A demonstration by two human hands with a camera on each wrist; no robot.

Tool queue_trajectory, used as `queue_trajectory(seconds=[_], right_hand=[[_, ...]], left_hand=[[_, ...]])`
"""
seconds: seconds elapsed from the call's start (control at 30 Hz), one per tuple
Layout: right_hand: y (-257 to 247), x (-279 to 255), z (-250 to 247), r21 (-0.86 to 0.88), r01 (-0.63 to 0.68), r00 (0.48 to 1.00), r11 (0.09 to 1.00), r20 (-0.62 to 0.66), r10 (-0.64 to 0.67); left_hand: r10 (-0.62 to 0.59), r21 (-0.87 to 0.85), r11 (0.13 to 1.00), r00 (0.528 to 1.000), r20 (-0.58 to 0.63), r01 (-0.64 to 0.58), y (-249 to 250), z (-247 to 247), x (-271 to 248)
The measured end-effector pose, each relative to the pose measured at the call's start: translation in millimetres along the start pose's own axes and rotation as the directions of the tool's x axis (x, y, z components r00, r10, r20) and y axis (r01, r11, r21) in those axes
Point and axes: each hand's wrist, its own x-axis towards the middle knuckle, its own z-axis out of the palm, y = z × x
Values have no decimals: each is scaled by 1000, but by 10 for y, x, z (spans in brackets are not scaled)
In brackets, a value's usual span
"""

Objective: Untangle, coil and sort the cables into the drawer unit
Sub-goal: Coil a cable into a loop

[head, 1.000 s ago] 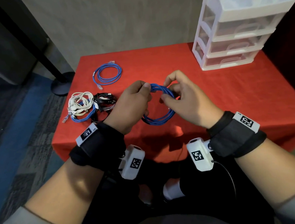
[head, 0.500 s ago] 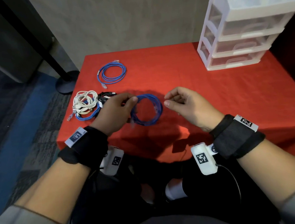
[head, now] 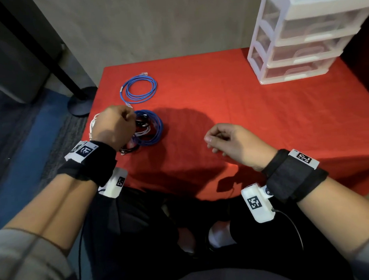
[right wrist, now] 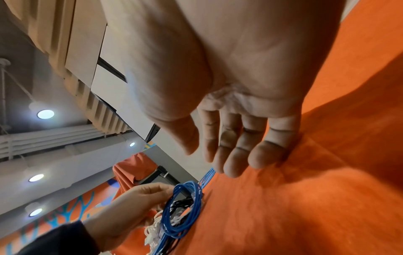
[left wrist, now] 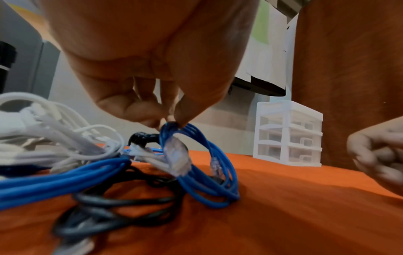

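Head view: left hand (head: pixel 113 126) fingers pinch one blue coil (head: pixel 152 128); right hand (head: pixel 232 144) loosely curled, holding nothing; another blue coil (head: pixel 141 90) lies apart.

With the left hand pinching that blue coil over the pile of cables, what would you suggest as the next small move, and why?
Probably let go. The left hand pinches the top of the blue coil, whose lower loops already touch the red cloth beside the cable pile. The right hand is idle and holds nothing, and the drawer unit shows no open drawer, so opening one likely follows.
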Motion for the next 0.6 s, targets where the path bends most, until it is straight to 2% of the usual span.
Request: queue_trajectory(seconds=[0.17,0.23,0.33,0.43,0.5,0.6], right_hand=[[121,48,20,-103,21,999,994,-34,-24],[150,70,54,-162,54,996,985,-67,-66],[206,87,110,-283,104,987,953,-89,-134],[266,77,110,-394,135,977,909,-101,-189],[276,74,105,-403,136,975,905,-106,-194],[300,56,90,-393,167,971,904,-94,-220]], left_hand=[[75,-37,996,996,-40,-77,290,-82,242],[86,-27,996,996,-17,-86,499,-70,435],[95,81,991,989,112,-104,768,-27,738],[80,247,956,952,296,-157,770,104,1002],[-14,365,921,921,389,-139,620,225,1150],[-127,457,882,880,459,-111,536,337,1250]])
